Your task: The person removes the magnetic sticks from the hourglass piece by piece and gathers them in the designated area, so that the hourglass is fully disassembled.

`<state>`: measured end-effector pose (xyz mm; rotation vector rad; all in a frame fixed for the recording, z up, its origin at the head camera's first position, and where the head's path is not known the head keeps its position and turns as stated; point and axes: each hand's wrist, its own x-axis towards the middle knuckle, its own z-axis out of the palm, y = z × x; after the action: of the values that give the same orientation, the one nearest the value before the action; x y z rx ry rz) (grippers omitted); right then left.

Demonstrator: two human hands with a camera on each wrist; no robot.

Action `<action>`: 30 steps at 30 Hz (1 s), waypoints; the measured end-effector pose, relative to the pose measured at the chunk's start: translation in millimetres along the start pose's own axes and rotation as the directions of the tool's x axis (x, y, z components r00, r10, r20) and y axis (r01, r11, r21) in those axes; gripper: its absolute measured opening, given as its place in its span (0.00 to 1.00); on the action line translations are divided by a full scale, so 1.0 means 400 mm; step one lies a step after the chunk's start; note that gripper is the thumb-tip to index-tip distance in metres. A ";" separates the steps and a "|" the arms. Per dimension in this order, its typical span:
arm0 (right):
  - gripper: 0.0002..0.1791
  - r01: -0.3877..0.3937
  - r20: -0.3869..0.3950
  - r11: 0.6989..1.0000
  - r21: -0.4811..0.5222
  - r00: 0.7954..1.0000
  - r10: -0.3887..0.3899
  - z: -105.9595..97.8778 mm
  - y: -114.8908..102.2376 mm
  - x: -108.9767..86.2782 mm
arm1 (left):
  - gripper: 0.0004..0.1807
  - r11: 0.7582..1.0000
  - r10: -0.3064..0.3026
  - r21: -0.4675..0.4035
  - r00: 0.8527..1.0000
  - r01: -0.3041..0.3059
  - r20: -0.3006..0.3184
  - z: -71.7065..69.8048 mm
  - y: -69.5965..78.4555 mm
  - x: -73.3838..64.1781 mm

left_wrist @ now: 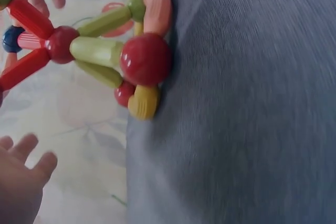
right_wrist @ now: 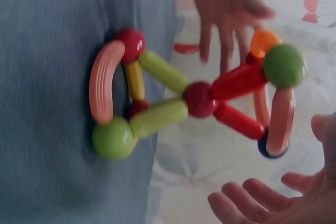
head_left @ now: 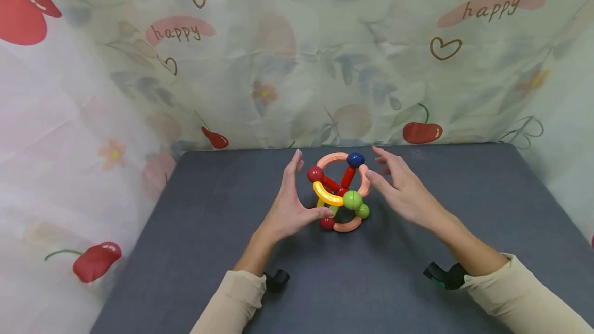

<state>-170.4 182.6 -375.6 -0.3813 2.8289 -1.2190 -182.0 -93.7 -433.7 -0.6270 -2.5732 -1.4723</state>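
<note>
Head view: standing on grey table (head_left: 209, 220), ball-and-rod structure (head_left: 342, 190), just toward 5 o'clock of centre, blue ball (head_left: 355, 160) at its 1 o'clock. At its 9 o'clock, left hand (head_left: 287, 207), spread wide, gripping nothing, thumb contact unclear. At its 3 o'clock, right hand (head_left: 406, 189), fingers relaxed, nothing held.
Left wrist view: structure toward 10 o'clock, left hand at 8.
Right wrist view: structure around centre; right hand at 4 o'clock, apart; left at 1.
</note>
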 end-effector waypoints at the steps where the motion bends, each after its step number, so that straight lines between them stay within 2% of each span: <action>1: 0.42 -0.015 -0.002 0.999 0.030 1.000 0.015 0.006 -0.005 -0.001 | 0.72 0.999 0.011 -0.046 1.000 -0.011 0.006 0.007 -0.002 0.003; 4: 0.42 -0.042 -0.011 0.993 0.114 0.999 0.043 0.025 -0.014 -0.003 | 0.71 0.984 0.054 -0.169 0.998 -0.050 0.019 0.029 -0.009 0.012; 7: 0.40 -0.035 -0.028 0.983 0.182 0.999 0.040 0.046 -0.018 -0.005 | 0.71 0.956 0.074 -0.286 0.997 -0.062 0.033 0.051 -0.018 0.020; 10: 0.38 -0.022 -0.052 0.967 0.254 0.998 0.037 0.067 -0.020 -0.007 | 0.69 0.906 0.088 -0.419 0.995 -0.059 0.050 0.071 -0.022 0.025; 13: 0.38 -0.020 -0.081 0.951 0.309 0.996 0.048 0.087 -0.021 -0.009 | 0.67 0.857 0.093 -0.513 0.994 -0.047 0.064 0.089 -0.022 0.025; 17: 0.39 -0.005 -0.122 0.938 0.347 0.991 0.050 0.105 -0.023 -0.008 | 0.67 0.826 0.099 -0.560 0.994 -0.058 0.043 0.109 -0.022 0.029; 22: 0.35 0.007 -0.152 0.929 0.369 0.987 0.053 0.117 -0.026 -0.006 | 0.62 0.777 0.145 -0.618 0.989 -0.117 -0.004 0.121 -0.019 0.031; 25: 0.32 0.012 -0.176 0.936 0.353 0.983 0.054 0.119 -0.029 -0.007 | 0.59 0.768 0.165 -0.626 0.986 -0.138 -0.015 0.124 -0.014 0.032; 30: 0.28 0.027 -0.226 0.959 0.280 0.973 0.038 0.116 -0.032 -0.007 | 0.58 0.767 0.168 -0.624 0.985 -0.150 -0.031 0.127 -0.005 0.035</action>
<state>-158.9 141.6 -398.6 -0.2308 2.7678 -1.7408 -190.3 -47.4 -457.9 -0.9053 -1.9297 -2.2699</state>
